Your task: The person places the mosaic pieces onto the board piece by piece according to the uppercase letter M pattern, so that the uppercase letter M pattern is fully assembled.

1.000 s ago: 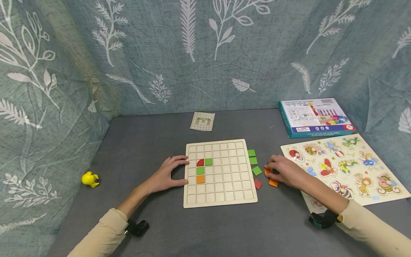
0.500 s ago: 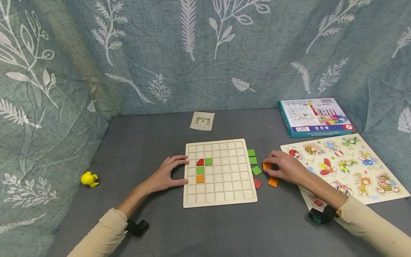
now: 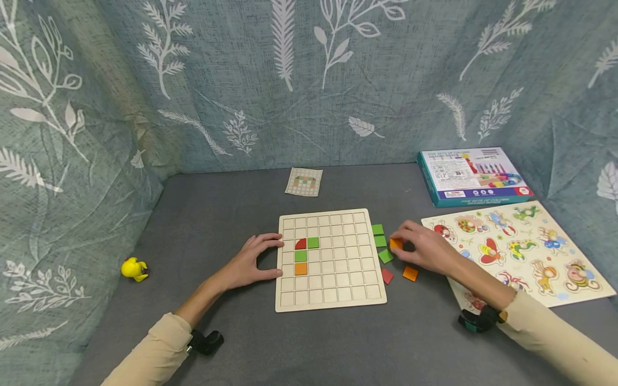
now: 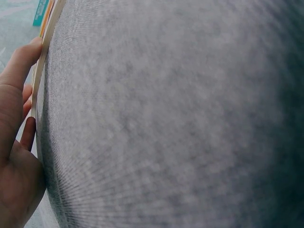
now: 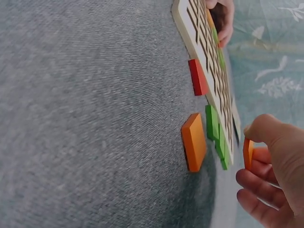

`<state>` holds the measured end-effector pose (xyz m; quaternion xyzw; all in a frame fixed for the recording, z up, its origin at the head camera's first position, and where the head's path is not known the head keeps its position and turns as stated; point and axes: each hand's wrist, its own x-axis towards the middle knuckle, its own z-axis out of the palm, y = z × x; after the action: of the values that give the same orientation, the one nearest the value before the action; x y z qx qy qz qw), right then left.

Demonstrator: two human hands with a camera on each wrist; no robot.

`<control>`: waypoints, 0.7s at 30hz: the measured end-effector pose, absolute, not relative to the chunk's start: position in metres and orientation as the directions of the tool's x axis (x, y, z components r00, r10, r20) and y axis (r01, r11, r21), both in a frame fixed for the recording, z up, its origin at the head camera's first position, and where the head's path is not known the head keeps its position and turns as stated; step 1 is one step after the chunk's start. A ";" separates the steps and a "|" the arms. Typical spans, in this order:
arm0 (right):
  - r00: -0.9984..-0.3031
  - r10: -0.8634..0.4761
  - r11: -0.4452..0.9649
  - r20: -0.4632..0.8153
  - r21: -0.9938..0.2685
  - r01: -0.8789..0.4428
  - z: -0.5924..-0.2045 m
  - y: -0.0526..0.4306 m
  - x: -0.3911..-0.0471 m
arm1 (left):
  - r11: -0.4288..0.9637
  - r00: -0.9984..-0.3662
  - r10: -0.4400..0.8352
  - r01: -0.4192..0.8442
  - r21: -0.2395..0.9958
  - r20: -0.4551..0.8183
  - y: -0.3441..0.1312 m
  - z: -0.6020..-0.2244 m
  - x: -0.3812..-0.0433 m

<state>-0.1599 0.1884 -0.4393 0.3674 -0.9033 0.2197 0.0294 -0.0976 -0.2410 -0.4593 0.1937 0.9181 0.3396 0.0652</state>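
My right hand [image 3: 425, 246] pinches an orange square tile [image 3: 396, 244] between thumb and fingertips, held up off the table in the right wrist view. Just right of the wooden grid board [image 3: 347, 279] lie several green tiles [image 3: 380, 241], a red tile [image 3: 387, 276] and another orange tile [image 5: 194, 142]. At the board's left edge my left hand [image 3: 251, 262] rests, thumb and fingers spread and touching the rim. On the grid sit a red quarter-round piece [image 3: 301, 244], two green squares [image 3: 313, 243] and one orange square [image 3: 301, 268].
Behind the board lies a small pattern card [image 3: 304, 182]. A wooden insect picture board [image 3: 502, 268] occupies the right side, with a flat printed box [image 3: 473, 177] behind it. Far left is a yellow toy duck [image 3: 134, 269]. A patterned curtain [image 3: 309, 123] hangs at the back.
My right hand has lifted the orange tile and carried it slightly left and away from me, leaving the other orange tile on the table. The left hand stays put.
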 end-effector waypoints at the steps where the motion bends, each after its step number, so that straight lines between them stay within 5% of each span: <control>1: -0.727 -0.652 0.629 0.217 -0.381 -0.677 -0.439 0.187 -0.160 | 0.696 -0.917 0.399 0.310 0.648 0.010 -0.241 -0.459 -0.098; 21: -0.703 -0.658 0.586 0.270 -0.403 -0.703 -0.431 0.169 -0.168 | 0.686 -0.913 0.407 0.316 0.656 0.014 -0.242 -0.460 -0.100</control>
<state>-0.1678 0.1694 -0.4309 0.3824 -0.8894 0.2463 0.0459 -0.0998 -0.2418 -0.4603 0.1973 0.9157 0.3437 0.0664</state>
